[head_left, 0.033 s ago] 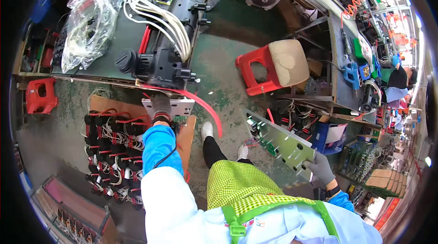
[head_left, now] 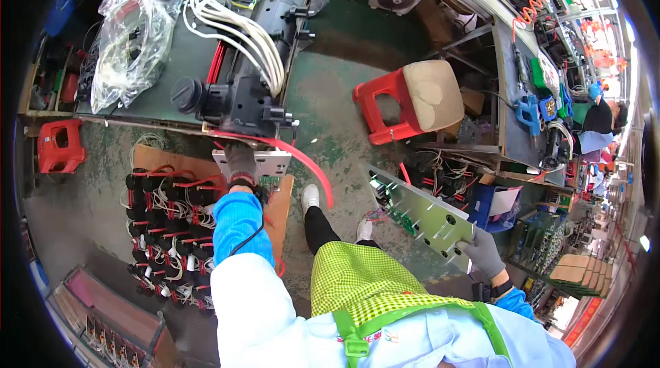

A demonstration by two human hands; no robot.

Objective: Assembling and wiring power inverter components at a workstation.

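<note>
My right hand [head_left: 485,254], in a grey glove, grips the near right end of a long silver metal plate [head_left: 432,218]. A green circuit board [head_left: 404,219] is fixed along that plate's left side, and the plate hangs tilted over the floor. My left hand [head_left: 240,161], in a darker glove, is closed over a second metal plate [head_left: 271,163] by the bench edge. Part of a green circuit board shows below that plate; my fingertips there are hidden. Just beyond my left hand, a black motor-like housing [head_left: 244,106] lies on the bench, a red sleeve [head_left: 313,170] curving from beneath it.
White cables [head_left: 234,20] and a clear plastic bag [head_left: 130,48] lie on the left bench [head_left: 165,103]. Black parts with red and white wires [head_left: 165,230] stand in rows at lower left. A red stool [head_left: 375,117] with a beige cushion stands ahead, near the right bench [head_left: 517,120].
</note>
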